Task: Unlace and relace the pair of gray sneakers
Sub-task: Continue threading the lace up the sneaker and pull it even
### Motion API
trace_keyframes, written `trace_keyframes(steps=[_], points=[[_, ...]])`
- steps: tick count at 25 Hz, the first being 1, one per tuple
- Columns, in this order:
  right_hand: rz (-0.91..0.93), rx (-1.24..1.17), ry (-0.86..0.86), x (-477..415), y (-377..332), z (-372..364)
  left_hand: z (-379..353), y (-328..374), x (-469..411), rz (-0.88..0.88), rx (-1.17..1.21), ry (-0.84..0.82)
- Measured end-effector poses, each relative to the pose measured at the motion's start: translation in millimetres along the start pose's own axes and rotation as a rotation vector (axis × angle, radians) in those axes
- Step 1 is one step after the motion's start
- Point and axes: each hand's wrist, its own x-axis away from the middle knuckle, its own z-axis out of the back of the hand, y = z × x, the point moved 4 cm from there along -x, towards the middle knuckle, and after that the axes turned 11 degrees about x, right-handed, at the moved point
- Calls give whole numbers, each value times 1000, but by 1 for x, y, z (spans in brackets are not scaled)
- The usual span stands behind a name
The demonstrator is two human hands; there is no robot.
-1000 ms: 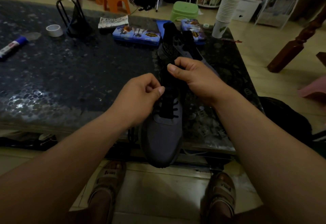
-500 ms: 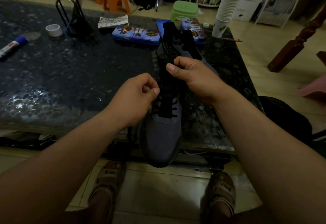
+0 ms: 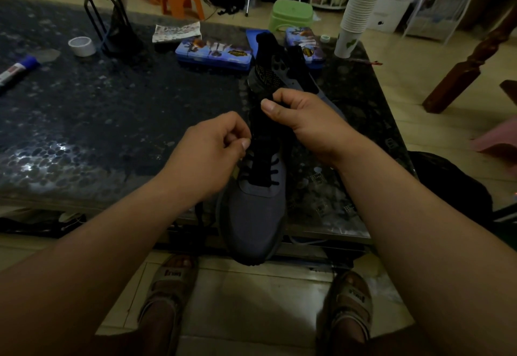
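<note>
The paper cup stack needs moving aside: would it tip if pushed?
Likely yes: the paper cup stack is tall, narrow and leaning. Probably light, being paper cups. It stands near the table edge, so it might fall off.

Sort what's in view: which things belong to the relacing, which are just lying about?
Job: front sneaker, lace, back sneaker, left hand pinching the lace, right hand gripping the front sneaker.
Lying about: tape roll, marker, pencil cases, paper cups.

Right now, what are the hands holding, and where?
The left hand pinches the black lace on the gray sneaker; the right hand pinches at its tongue, lace or fabric unclear.
</note>
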Motion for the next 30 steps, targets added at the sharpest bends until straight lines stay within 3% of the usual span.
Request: trace_keyframes(steps=[9,15,21,24,26,27,30], points=[[-8,26,10,0,-2,0,-4,4,-1,-34,22,-59],[-6,36,29,0,-3,1,-3,-3,4,63,160,57],[-15,84,30,-4,2,-1,-9,1,2,64,187,41],[6,49,206,6,-2,9,-11,-1,2,59,140,36],[-74,52,420,24,-1,27,-10,-4,1,53,109,40],[-147,66,424,35,2,32,-11,-5,1,49,100,40],[-281,137,96,70,7,11,-12,-6,1,55,113,42]])
